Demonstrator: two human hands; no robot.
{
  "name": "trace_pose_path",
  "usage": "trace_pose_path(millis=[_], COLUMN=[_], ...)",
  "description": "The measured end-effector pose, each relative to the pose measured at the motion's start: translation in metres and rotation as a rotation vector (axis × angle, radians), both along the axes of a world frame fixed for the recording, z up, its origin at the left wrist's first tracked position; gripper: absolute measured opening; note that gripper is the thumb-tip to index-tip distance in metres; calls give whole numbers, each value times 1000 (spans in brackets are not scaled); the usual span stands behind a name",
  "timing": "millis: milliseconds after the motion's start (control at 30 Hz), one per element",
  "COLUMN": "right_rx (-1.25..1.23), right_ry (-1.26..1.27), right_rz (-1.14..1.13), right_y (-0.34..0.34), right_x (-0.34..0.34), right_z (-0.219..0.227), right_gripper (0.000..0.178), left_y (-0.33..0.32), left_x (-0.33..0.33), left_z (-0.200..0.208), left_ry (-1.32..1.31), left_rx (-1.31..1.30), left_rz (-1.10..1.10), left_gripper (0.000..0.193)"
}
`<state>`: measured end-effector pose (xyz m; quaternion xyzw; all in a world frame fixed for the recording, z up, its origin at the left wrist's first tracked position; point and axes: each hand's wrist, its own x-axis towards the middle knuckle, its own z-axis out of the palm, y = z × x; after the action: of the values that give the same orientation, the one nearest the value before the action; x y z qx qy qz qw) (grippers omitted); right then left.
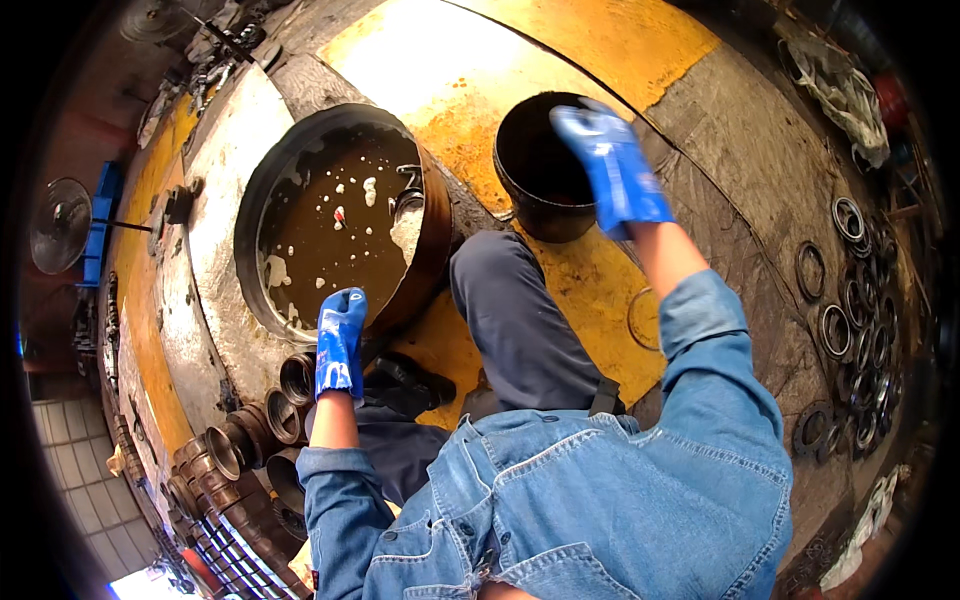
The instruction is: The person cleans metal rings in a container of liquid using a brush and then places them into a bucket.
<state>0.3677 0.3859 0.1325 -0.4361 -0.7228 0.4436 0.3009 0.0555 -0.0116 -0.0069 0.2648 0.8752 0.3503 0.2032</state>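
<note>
My right hand (pixel 615 165) wears a blue rubber glove, wet and whitish at the fingertips. It reaches over the right rim of a dark bucket (pixel 556 222), fingers stretched out and slightly apart, with nothing visible in them. My left hand (pixel 341 340), gloved the same way, is by the near rim of a large round metal basin (pixel 436 215). Its fingers are curled together and show no object. Murky brown liquid with white foam fills the basin. A dark metal part (pixel 408 195) pokes out of the liquid at the right side.
Several metal rings (pixel 836 330) lie heaped on the floor at right. Stacked metal cylinders (pixel 232 445) stand at lower left, close to my left forearm. A single thin ring (pixel 643 318) lies beyond my right knee. A disc on a shaft (pixel 62 226) stands far left.
</note>
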Motion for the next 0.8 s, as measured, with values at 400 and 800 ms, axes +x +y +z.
trace_pose_path(millis=[400,800], right_rx=[-239,-942], right_ry=[-53,363], right_rz=[91,-552], right_y=[62,-39], right_x=[117,229], right_z=[-199,-229], right_gripper=[42,34], left_y=[14,12], left_x=[7,9], left_z=[-28,-13], left_ry=[-37,-104], left_rx=[-202,-170], left_rz=[82,62], left_gripper=[40,42])
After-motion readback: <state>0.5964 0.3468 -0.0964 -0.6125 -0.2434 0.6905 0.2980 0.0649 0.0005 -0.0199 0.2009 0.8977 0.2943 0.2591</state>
